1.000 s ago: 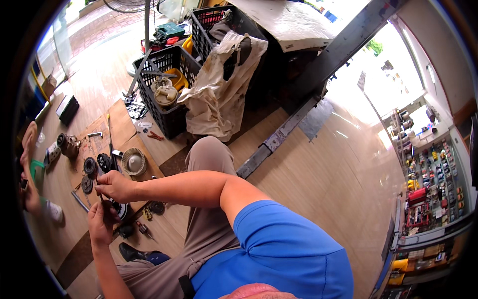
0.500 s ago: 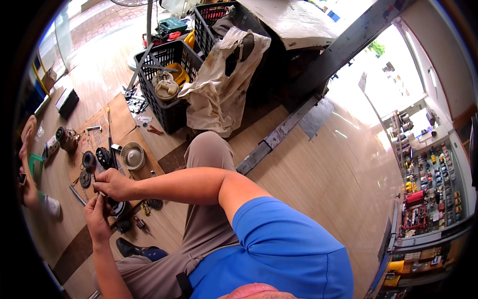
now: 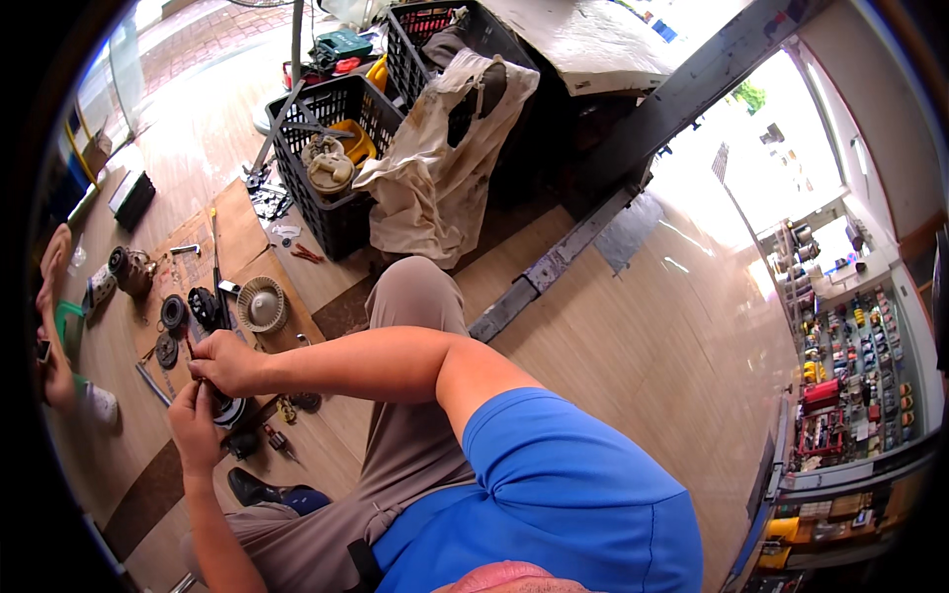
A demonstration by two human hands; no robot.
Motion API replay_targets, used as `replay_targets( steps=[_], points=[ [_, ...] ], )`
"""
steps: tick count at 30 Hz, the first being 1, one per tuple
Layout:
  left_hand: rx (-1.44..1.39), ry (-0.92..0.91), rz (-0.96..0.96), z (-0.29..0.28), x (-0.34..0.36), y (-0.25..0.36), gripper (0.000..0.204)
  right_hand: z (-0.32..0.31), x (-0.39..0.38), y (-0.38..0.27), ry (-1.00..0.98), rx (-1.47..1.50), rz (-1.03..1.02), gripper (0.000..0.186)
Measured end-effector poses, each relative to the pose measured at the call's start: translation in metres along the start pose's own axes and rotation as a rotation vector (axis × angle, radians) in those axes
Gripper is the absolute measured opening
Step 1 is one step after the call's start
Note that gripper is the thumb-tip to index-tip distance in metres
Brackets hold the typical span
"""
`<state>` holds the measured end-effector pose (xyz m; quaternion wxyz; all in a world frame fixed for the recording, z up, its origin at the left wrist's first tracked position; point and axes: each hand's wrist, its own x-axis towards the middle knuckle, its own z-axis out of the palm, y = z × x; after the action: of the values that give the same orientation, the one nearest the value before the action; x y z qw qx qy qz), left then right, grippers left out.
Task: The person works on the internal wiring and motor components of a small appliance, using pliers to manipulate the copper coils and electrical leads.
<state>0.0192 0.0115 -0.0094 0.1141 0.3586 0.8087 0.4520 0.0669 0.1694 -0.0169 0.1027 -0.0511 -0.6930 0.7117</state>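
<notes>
My left hand (image 3: 196, 425) and my right hand (image 3: 229, 364) meet at the lower left, fingertips nearly touching. Both are closed in a pinch. A thin dark reddish piece sticks up by the right fingers; its kind is unclear, and whatever the left fingers pinch is hidden. Just beneath them lies a dark round part (image 3: 233, 411), partly covered by the hands. On the cardboard (image 3: 242, 222) beyond are a pale finned blower wheel (image 3: 262, 304), a black ring (image 3: 173, 312), a dark disc (image 3: 166, 351) and a long screwdriver (image 3: 215, 252). A small motor armature (image 3: 278, 439) rests nearer my shoe.
Black plastic crates (image 3: 341, 222) stand ahead, one holding yellow and cream parts, with a stained cloth (image 3: 425, 198) draped beside it. A metal post base (image 3: 534, 282) crosses the floor. Another person's leg and white shoe (image 3: 102, 405) are at far left, near a cylindrical motor (image 3: 130, 272).
Both hands keep their pinch close together, with only a slight shift upward in view. Nothing has been put down or picked up that I can see.
</notes>
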Motion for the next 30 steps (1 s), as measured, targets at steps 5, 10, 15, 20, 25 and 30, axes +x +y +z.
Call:
replay_targets(
  steps=[5,10,15,20,25,30],
  points=[
    [-0.960,-0.159,-0.292,-0.006,-0.006,0.002,0.025,-0.008,0.002,-0.017,-0.151,0.220,-0.066,0.020],
    [-0.963,-0.140,-0.248,-0.001,-0.005,-0.004,0.023,-0.010,0.004,-0.013,-0.234,0.169,-0.172,0.019],
    [-0.433,-0.020,-0.187,-0.002,-0.005,-0.015,0.025,-0.005,0.002,-0.011,-0.174,0.165,-0.139,0.019],
    [-0.228,0.049,-0.141,0.009,-0.006,0.002,0.025,-0.003,0.000,-0.004,-0.074,0.036,-0.166,0.017],
    [-0.248,0.022,-0.193,0.008,-0.003,-0.004,0.026,0.000,0.001,-0.001,-0.011,0.036,-0.099,0.018],
    [-0.566,0.023,-0.266,-0.002,0.003,-0.012,0.030,-0.078,0.046,-0.052,0.304,-0.088,-0.196,0.022]
  ],
)
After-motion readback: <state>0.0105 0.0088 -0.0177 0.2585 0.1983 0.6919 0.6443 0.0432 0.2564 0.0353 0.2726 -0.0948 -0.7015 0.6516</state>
